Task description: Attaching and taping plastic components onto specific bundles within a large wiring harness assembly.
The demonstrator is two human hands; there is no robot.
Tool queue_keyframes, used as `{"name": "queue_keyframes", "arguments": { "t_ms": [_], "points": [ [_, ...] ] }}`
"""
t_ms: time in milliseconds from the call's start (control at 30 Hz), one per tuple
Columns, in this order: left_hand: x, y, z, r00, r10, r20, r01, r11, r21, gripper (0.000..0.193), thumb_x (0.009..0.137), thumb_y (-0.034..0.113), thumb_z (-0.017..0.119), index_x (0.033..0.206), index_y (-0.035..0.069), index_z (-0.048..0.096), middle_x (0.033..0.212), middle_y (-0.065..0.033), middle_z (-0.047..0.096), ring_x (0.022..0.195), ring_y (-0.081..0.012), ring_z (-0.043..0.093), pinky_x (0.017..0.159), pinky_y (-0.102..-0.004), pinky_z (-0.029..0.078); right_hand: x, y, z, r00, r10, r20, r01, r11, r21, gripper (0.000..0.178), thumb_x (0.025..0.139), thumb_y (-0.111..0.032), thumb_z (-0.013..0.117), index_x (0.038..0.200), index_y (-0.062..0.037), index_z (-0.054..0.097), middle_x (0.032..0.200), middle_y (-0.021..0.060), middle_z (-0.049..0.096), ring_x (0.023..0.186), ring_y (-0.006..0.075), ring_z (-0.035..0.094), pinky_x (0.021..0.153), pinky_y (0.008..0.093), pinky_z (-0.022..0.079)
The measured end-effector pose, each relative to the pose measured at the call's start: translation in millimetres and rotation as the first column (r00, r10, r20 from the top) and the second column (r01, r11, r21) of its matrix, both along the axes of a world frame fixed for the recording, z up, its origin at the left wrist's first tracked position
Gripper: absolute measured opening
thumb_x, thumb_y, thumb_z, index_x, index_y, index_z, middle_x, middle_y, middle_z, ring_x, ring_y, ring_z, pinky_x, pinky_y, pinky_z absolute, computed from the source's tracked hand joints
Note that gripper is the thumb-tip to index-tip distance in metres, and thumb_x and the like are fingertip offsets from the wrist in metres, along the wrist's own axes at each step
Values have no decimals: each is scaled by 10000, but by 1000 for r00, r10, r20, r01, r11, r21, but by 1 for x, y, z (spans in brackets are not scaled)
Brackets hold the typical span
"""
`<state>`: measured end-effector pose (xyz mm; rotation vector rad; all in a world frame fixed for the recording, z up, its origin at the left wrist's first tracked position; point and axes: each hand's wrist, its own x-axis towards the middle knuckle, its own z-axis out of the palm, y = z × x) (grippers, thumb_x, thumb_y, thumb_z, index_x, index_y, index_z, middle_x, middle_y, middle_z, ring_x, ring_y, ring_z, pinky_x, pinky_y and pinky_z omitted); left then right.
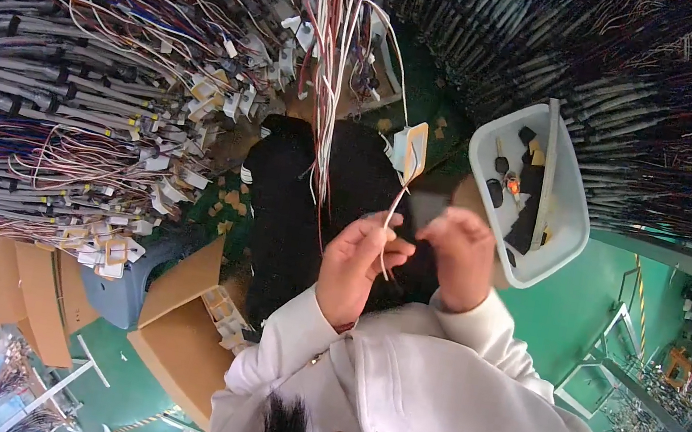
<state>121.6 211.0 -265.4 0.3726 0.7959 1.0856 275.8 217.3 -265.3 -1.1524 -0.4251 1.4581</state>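
Observation:
My left hand point(351, 267) pinches a thin white wire point(394, 204) near its lower end, above my dark-clothed lap. Higher up, the wire meets a white label with a yellow-edged backing point(415, 150). Close by on the right, my right hand point(465, 251) is blurred, with thumb and fingertips drawn together. A dark grey, squarish flat piece point(428, 209) shows at those fingertips, and it looks held there. Its kind is not clear. A bundle of loose red and white wires point(327, 86) hangs down over my lap, left of both hands.
A white plastic bin point(578, 235) at the right holds black-handled tools and dark pieces. Thick cable bundles point(51, 79) with labelled ends are stacked at left, more point(500, 41) at far right. An open cardboard box point(181, 344) stands lower left. Paper scraps lie on the green floor point(530, 309).

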Motion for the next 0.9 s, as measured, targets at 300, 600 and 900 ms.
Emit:
{"name": "queue_keyframes", "arguments": {
  "t_ms": [300, 600, 900],
  "points": [
    [-15, 9, 21, 846, -55, -530, 203, 953, 224, 92, 855, 22, 569, 903, -41, 616, 1340, -121, 403, 543, -55, 495, 493, -184, 415, 20, 21, 4, 913, 383, -137, -406, 880, -247, 173, 771, -51, 672, 921, 14, 616, 789, 98, 650, 668, 164, 640, 655, 275, 547],
    [-17, 9, 24, 819, -77, -569, 210, 962, 172, 107, 844, 53, 595, 860, -41, 643, 1361, -142, 409, 556, -42, 499, 504, -178, 421, 16, 32, 8, 849, 484, -210, -522, 829, -199, 190, 768, -56, 673, 933, 17, 614, 803, 86, 648, 639, 160, 637, 631, 260, 541],
    [-17, 4, 13, 922, -149, -357, 166, 986, 16, 109, 864, 66, 559, 806, -11, 610, 1316, -153, 455, 531, -26, 459, 486, -171, 381, 15, 27, 12, 809, 517, -280, -558, 824, -92, 193, 774, -53, 670, 940, 19, 603, 836, 99, 651, 692, 172, 642, 666, 266, 535]
  ]
}}
